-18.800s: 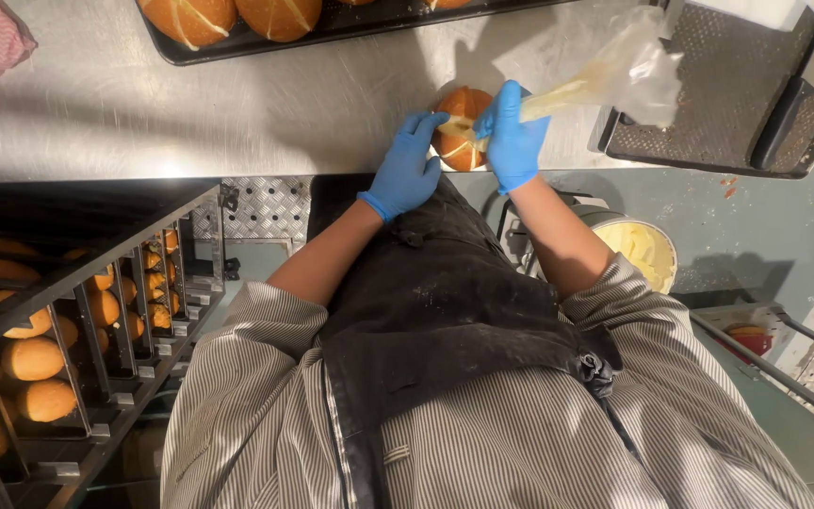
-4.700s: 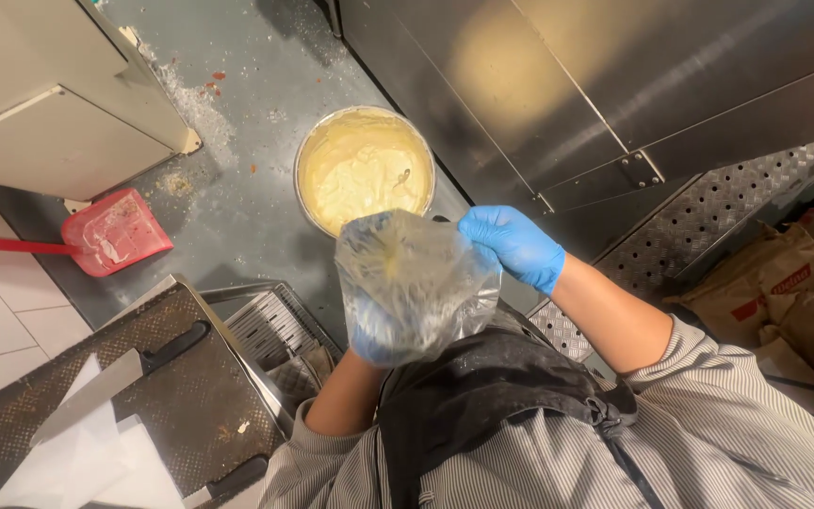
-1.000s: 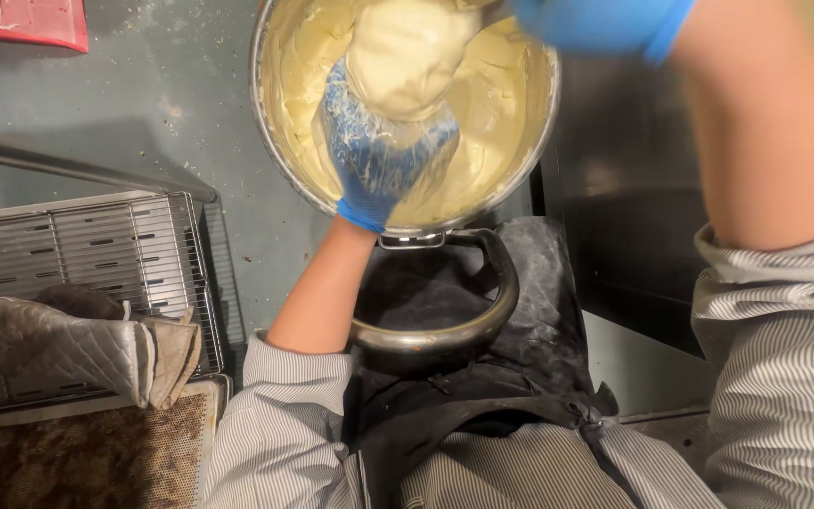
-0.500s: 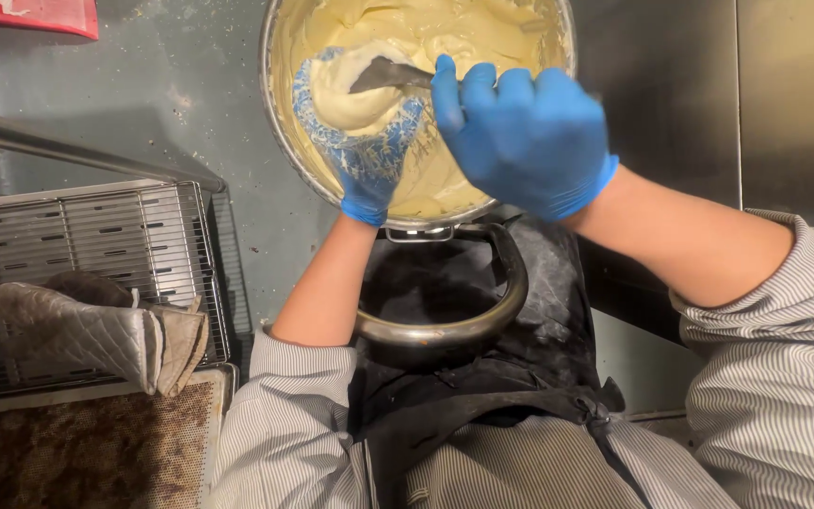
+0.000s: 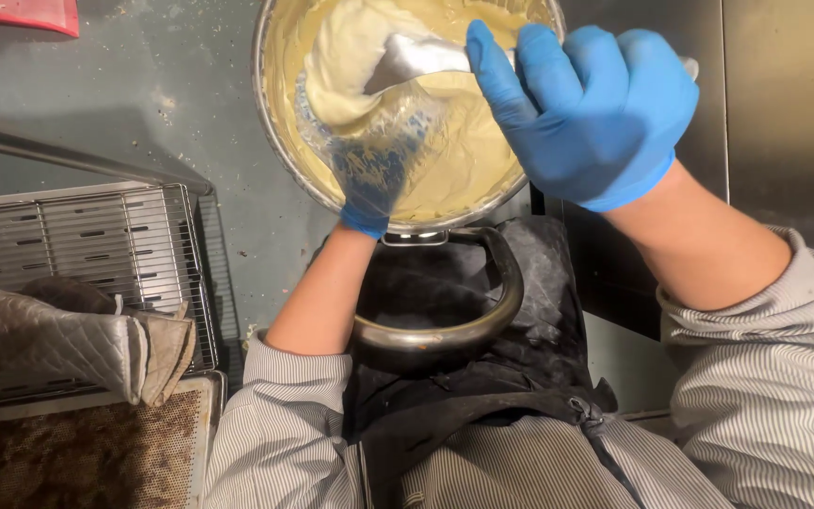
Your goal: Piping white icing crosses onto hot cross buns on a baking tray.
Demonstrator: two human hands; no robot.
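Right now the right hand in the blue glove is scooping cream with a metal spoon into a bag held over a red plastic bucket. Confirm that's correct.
Not quite: the head view shows a round metal bowl of pale cream, not a red plastic bucket. The rest holds: the gloved right hand lifts cream on a metal spoon into the clear bag held by the left hand.

No labels, signs or screens in view; sole package-like item a clear plastic piping bag (image 5: 379, 141), held open over the round metal bowl (image 5: 280, 141) of pale yellow cream; bag film transparent, crinkled, smeared inside with cream; wrapped around the blue-gloved left hand (image 5: 374, 179); mouth turned upward, heaped with a pale lump of cream; no print visible on the film.
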